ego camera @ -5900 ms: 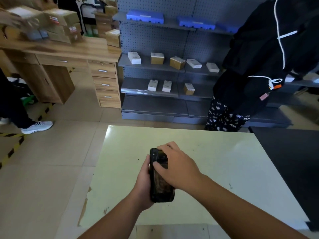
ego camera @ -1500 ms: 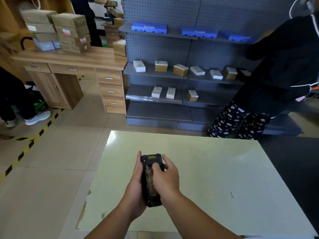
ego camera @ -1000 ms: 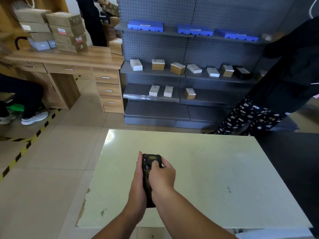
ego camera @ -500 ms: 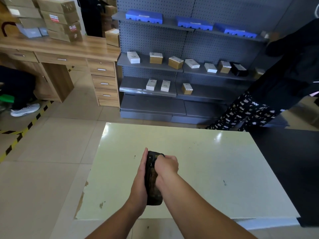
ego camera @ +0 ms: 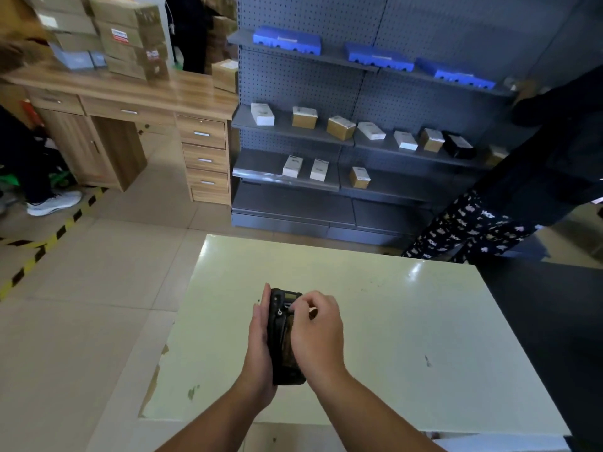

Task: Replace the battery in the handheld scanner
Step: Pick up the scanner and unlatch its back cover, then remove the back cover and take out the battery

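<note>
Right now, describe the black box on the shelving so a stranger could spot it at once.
Start at the grey pegboard shelving unit behind the pale table. On its middle shelf, below the blue cases, runs a row of small boxes. The black box sits near that row's right end, just right of a tan box, and is the only dark one among white and tan neighbours.

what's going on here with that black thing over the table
A person is working on a handheld scanner above a pale table. The left hand cradles it from the side, back facing up, while the right hand picks at a spot near its top end. No loose battery is visible.
</note>
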Motion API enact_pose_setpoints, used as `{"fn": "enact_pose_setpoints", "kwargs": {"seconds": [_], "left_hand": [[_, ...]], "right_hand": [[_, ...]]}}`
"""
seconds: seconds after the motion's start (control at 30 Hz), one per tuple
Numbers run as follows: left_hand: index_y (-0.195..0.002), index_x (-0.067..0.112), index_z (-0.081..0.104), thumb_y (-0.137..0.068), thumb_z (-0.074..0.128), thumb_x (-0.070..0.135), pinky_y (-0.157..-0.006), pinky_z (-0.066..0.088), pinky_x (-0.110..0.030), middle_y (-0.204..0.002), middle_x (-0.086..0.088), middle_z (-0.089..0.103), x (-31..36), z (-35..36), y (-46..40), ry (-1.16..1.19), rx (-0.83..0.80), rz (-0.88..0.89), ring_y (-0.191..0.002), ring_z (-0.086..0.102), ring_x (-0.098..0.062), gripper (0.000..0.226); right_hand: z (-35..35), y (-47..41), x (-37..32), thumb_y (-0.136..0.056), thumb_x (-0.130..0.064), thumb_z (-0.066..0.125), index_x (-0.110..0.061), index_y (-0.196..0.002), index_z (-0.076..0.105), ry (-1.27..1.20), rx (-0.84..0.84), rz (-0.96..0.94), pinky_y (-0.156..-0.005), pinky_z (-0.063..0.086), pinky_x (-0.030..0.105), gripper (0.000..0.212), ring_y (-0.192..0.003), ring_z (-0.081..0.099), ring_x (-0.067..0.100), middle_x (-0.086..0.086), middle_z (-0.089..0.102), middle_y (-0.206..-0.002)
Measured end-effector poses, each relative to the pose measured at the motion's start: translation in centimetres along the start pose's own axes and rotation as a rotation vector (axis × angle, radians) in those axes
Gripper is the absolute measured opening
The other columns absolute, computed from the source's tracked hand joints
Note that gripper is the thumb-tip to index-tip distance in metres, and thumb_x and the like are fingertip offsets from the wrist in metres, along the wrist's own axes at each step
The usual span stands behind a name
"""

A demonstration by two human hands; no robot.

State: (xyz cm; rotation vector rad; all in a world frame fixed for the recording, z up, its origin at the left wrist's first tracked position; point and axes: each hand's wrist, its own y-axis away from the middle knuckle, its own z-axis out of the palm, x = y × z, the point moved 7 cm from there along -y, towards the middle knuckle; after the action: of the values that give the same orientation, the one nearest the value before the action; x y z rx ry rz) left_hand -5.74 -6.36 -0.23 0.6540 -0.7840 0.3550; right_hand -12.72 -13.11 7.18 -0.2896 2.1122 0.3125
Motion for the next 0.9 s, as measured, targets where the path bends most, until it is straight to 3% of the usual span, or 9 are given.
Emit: {"fn": "enact_pose_setpoints", "kwargs": {"seconds": [0.13,0.17,0.27,0.4,0.5,0.57,0.63,0.73,0.9], "left_hand": [[-0.128,0.057,0.056,-0.108,0.02,0.055,-0.075,0.06,-0.023,-0.115,0.009,0.08,0.0,-0.6,-0.7,0.019,0.008,0.006,-0.105,0.076,-0.011,0.041],[-0.129,0.058,0.056,-0.108,0.021,0.056,-0.076,0.061,-0.024,-0.117,0.008,0.08,-0.1,-0.8,-1.0,0.023,0.022,0.003,-0.108,0.075,-0.014,0.041],[-0.135,0.06,0.05,-0.107,0.021,0.058,-0.076,0.062,-0.025,-0.121,0.009,0.078,-0.3,-1.0,-1.4,0.025,0.038,0.014,-0.111,0.074,-0.015,0.041],[-0.131,0.059,0.055,-0.108,0.023,0.054,-0.075,0.06,-0.021,-0.119,0.011,0.078,-1.0,-0.8,-1.7,0.019,0.062,0.027,-0.106,0.075,-0.009,0.04],[-0.095,0.055,0.079,-0.109,0.024,0.049,-0.071,0.06,-0.019,-0.1,0.01,0.083,-1.1,0.3,-1.6,0.064,0.013,-0.005,-0.092,0.077,-0.006,0.057],[-0.07,0.052,0.08,-0.109,0.024,0.049,-0.066,0.061,-0.022,-0.08,0.012,0.081,-0.8,0.8,-1.5,0.082,-0.037,-0.024,-0.077,0.077,-0.004,0.068],[-0.083,0.059,0.078,-0.108,0.024,0.054,-0.07,0.062,-0.032,-0.084,0.008,0.081,-1.0,-0.3,-2.4,0.054,-0.014,-0.025,-0.075,0.076,-0.013,0.06],[-0.137,0.062,0.053,-0.107,0.024,0.055,-0.071,0.063,-0.046,-0.109,-0.013,0.079,-1.7,-2.7,-4.3,0.089,0.055,-0.015,-0.087,0.072,-0.037,0.042],[-0.146,0.057,0.044,-0.09,0.04,0.061,-0.075,0.063,-0.051,-0.125,-0.021,0.072,-2.4,-3.4,-6.1,0.134,0.045,-0.036,-0.089,0.069,-0.041,0.057]], "right_hand": [[-0.8,2.9,-2.2,-0.093,-0.034,0.057,-0.03,-0.097,0.059,0.326,0.038,-0.443,-0.076,0.052,0.018,0.005,-0.101,0.052,0.004,-0.019,0.05,-0.112],[-0.6,3.4,-2.2,-0.09,-0.039,0.06,-0.03,-0.103,0.058,0.386,0.05,-0.509,-0.078,0.052,0.018,0.015,-0.104,0.05,0.004,-0.017,0.051,-0.115],[-0.2,3.8,-1.3,-0.087,-0.04,0.068,-0.031,-0.111,0.051,0.398,0.035,-0.522,-0.073,0.05,0.012,0.03,-0.106,0.047,0.005,-0.016,0.051,-0.116],[-0.5,3.3,0.0,-0.079,-0.027,0.075,-0.029,-0.104,0.053,0.306,0.068,-0.472,-0.066,0.039,0.002,0.034,-0.104,0.05,0.006,-0.016,0.054,-0.109],[-1.6,4.0,-1.0,-0.072,-0.019,0.079,-0.025,-0.1,0.06,0.211,0.146,-0.521,-0.075,0.041,0.001,0.034,-0.107,0.056,0.009,-0.015,0.06,-0.109],[-3.2,3.4,-1.7,-0.075,-0.016,0.08,-0.024,-0.102,0.064,0.108,0.173,-0.523,-0.082,0.04,0.0,0.032,-0.112,0.056,0.004,-0.017,0.061,-0.113],[-4.0,0.7,-1.1,-0.08,-0.02,0.078,-0.027,-0.105,0.065,0.147,0.117,-0.437,-0.084,0.041,0.006,0.03,-0.113,0.054,0.0,-0.02,0.057,-0.118],[-3.1,-6.0,3.7,-0.083,-0.025,0.075,-0.027,-0.105,0.063,0.405,0.008,-0.241,-0.076,0.047,0.025,0.025,-0.1,0.059,0.009,-0.017,0.055,-0.11],[3.0,-13.4,12.7,-0.09,-0.031,0.059,-0.019,-0.104,0.066,0.839,-0.18,-0.116,-0.075,0.055,0.034,0.02,-0.102,0.058,0.017,-0.004,0.059,-0.119]]}}
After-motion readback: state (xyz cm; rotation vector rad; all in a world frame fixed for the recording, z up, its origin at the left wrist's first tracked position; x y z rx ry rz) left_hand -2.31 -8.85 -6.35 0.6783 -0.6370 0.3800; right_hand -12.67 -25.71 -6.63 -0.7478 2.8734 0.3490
